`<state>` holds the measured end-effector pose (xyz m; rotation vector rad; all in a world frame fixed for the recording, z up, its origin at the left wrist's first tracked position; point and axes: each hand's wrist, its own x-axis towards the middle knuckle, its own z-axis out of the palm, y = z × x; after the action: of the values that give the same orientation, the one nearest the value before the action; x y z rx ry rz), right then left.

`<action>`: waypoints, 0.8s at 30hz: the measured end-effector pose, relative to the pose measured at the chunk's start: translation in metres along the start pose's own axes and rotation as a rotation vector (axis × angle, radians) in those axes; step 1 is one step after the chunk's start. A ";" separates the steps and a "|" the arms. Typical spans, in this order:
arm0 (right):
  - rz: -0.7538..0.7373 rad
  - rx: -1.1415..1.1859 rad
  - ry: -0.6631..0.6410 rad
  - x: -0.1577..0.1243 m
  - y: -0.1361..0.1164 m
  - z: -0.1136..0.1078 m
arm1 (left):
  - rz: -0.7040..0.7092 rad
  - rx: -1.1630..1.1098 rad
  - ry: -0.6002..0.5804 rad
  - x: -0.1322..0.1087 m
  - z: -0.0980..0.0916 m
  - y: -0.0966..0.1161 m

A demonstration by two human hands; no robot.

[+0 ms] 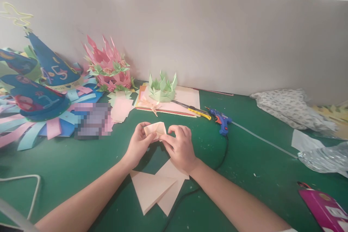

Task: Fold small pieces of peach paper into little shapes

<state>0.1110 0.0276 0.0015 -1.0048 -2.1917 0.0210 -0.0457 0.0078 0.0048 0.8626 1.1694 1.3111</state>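
Between both hands, above the green table, is a small piece of folded cream paper (157, 129). My left hand (139, 143) pinches its left side, with the thumb pressed on the near face. On the other side, my right hand (181, 145) grips the lower right edge between thumb and fingers. Just below the hands, folded peach paper triangles (152, 188) lie overlapping on the table. Some of the fingertips are hidden behind the paper.
A blue glue gun (223, 123) with a black cord lies right of centre, beside a yellow-handled cutter (199, 113). Behind stand a green paper crown (162, 88) and pink paper crowns (108, 67). Blue cone hats (51, 59) fill the left; a magenta box (323, 206) sits lower right.
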 end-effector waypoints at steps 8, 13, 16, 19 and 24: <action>-0.024 -0.005 -0.011 0.000 -0.001 0.000 | 0.004 0.033 -0.004 0.000 -0.001 -0.001; -0.027 0.006 -0.012 0.000 -0.001 0.000 | 0.018 0.050 -0.012 0.000 -0.001 -0.001; -0.048 -0.004 -0.009 0.000 -0.001 -0.001 | 0.005 0.053 -0.013 -0.001 0.000 0.000; -0.073 -0.015 -0.006 0.001 -0.002 -0.002 | 0.001 0.037 -0.016 -0.001 0.000 0.000; -0.074 -0.021 -0.009 0.001 -0.003 -0.002 | -0.005 0.035 -0.036 -0.001 0.000 -0.001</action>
<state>0.1100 0.0255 0.0040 -0.9367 -2.2401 -0.0319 -0.0452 0.0069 0.0040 0.9052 1.1684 1.2694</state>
